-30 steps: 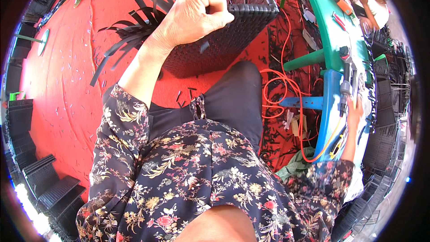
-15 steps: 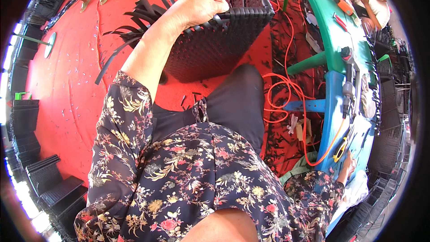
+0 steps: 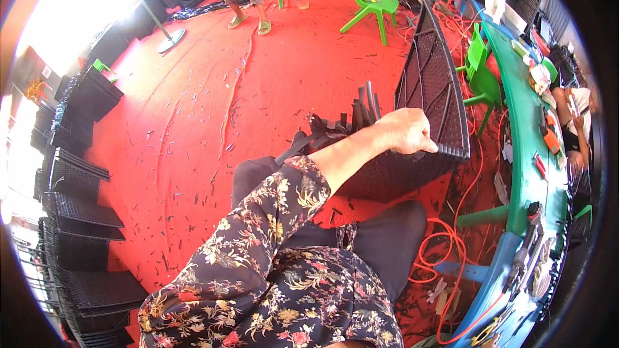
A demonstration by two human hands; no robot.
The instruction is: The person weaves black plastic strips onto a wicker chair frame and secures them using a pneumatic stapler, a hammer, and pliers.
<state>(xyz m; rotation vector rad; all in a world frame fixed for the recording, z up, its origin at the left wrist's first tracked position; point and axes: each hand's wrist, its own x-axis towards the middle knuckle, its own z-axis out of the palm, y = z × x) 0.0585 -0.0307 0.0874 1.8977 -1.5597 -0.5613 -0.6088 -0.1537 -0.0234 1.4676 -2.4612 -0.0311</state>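
A dark brown-black woven box-like frame (image 3: 431, 84) stands tilted between my knees, its tall lattice-braced side rising away from me. My left hand (image 3: 409, 131) is closed at its near upper rim, knuckles up. Fingertips press together at the woven edge, and whether they also pinch a strip is hidden. Loose flat black strips (image 3: 364, 106) jut out of the frame to the left of my forearm. My right hand is out of the picture.
On my right a green table (image 3: 500, 45) joins a blue one (image 3: 500, 254), bearing a power tool (image 3: 525, 245), red-handled pliers (image 3: 540, 166) and an orange-handled tool (image 3: 550, 138). An orange hose (image 3: 459, 245) coils below. Beyond are green chairs (image 3: 371, 3) and two seated people; woven panels (image 3: 97, 290) line the left.
The view has swung up and left, so more floor and chairs show. My left hand stays closed at the frame's rim. My right hand, earlier at the blue table, has left the picture.
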